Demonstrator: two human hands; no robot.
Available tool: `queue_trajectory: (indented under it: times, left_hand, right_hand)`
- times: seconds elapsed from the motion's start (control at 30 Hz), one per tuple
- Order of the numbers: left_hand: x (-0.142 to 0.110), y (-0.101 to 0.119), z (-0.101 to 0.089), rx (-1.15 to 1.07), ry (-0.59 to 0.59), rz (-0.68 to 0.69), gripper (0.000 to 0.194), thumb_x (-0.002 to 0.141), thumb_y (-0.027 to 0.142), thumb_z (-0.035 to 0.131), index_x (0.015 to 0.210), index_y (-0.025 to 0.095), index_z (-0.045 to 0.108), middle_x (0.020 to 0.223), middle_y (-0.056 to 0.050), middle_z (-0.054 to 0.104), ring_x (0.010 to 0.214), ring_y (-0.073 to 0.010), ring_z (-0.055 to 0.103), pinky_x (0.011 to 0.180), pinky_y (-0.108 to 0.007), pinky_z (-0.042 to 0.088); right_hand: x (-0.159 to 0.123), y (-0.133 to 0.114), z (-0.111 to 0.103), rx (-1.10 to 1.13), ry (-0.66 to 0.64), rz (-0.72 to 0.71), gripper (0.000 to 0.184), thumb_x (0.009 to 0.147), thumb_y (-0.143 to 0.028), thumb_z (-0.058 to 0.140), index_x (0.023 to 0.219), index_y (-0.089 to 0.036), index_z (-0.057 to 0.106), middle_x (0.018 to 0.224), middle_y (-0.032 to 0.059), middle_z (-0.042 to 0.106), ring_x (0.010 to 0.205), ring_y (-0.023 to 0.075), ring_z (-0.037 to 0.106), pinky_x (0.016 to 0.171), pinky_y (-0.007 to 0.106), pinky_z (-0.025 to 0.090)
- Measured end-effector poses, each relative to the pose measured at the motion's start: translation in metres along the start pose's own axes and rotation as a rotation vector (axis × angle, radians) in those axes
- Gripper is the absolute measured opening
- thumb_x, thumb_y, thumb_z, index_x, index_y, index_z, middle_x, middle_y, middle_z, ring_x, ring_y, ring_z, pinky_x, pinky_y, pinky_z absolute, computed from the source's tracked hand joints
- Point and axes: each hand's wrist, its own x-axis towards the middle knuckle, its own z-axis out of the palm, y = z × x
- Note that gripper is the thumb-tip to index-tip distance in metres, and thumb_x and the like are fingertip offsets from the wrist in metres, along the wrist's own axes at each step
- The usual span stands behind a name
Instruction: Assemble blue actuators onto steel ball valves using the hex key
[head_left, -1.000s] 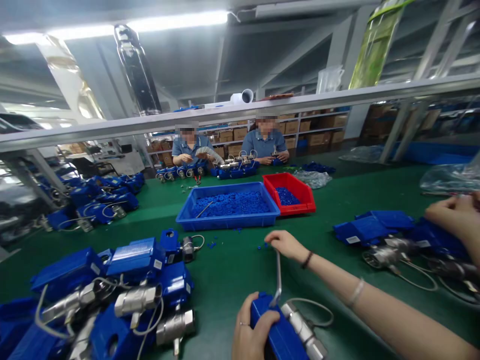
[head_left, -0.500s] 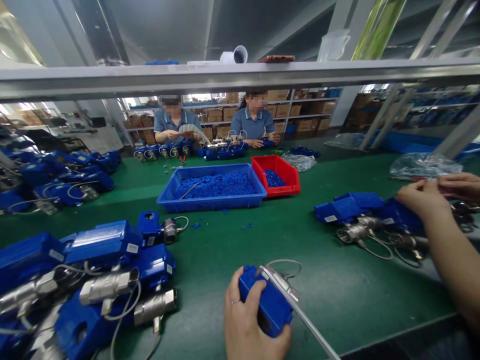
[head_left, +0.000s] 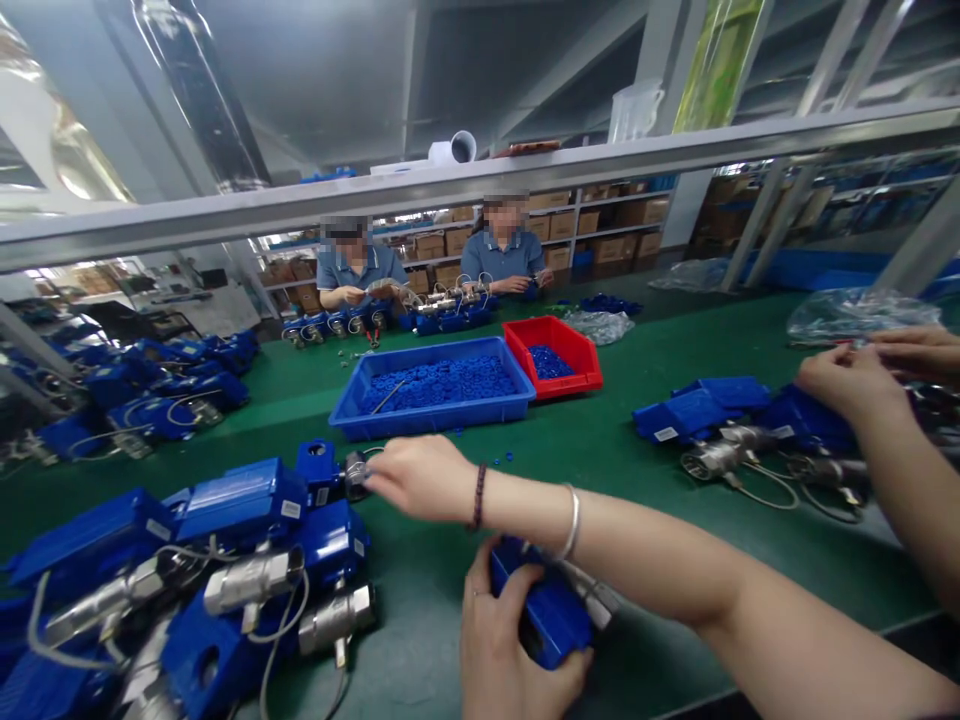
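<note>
My left hand (head_left: 517,650) is wrapped round a blue-housed valve unit (head_left: 551,615) at the table's near middle. Its metal valve body (head_left: 596,600) shows partly behind my right forearm. That forearm crosses over the unit, and my right hand (head_left: 424,478) is stretched out to the left. Its fingertips are pressed together beside the metal end (head_left: 355,476) of a small blue unit (head_left: 317,468). Whatever they pinch is too small or hidden to make out. More blue valve units (head_left: 240,500) with steel bodies and grey cables lie piled at the left.
A blue tray (head_left: 431,418) of small blue parts stands beside a red bin (head_left: 577,375). At the right, another person's hands (head_left: 855,385) work above more valve units (head_left: 697,410). A metal shelf (head_left: 375,200) spans overhead. Two people (head_left: 502,260) sit opposite.
My right hand and forearm have come into view, reaching leftward across the table. The bent metal rod seen over the held unit no longer shows. My left hand keeps its hold; the view has tilted slightly.
</note>
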Motion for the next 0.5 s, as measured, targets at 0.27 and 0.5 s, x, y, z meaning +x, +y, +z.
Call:
queue_trajectory:
  times: [0.27,0.5]
  left_hand:
    - [-0.005,-0.005,0.000,-0.067,0.027,0.064,0.063,0.045,0.011,0.071,0.105,0.027,0.058,0.137,-0.010,0.037,0.116,-0.0348,0.049,0.091,-0.051,0.049]
    - [-0.004,0.005,-0.003,-0.061,-0.020,-0.013,0.065,0.043,0.010,0.074,0.103,0.028,0.058,0.138,-0.008,0.035,0.116,-0.0351,0.048,0.089,-0.052,0.049]
  right_hand:
    - [-0.073,0.161,0.015,0.190,0.099,0.708,0.019,0.083,-0.009,0.049,0.092,-0.008,0.065,0.072,0.0050,0.066,0.058,0.0129,0.059,0.058,0.024,0.049]
    - [-0.279,0.104,0.039,0.077,0.481,0.837,0.041,0.088,-0.047,0.038,0.089,-0.021,0.069,0.088,0.0084,0.070,0.083,0.0248,0.067,0.069,0.033,0.056]
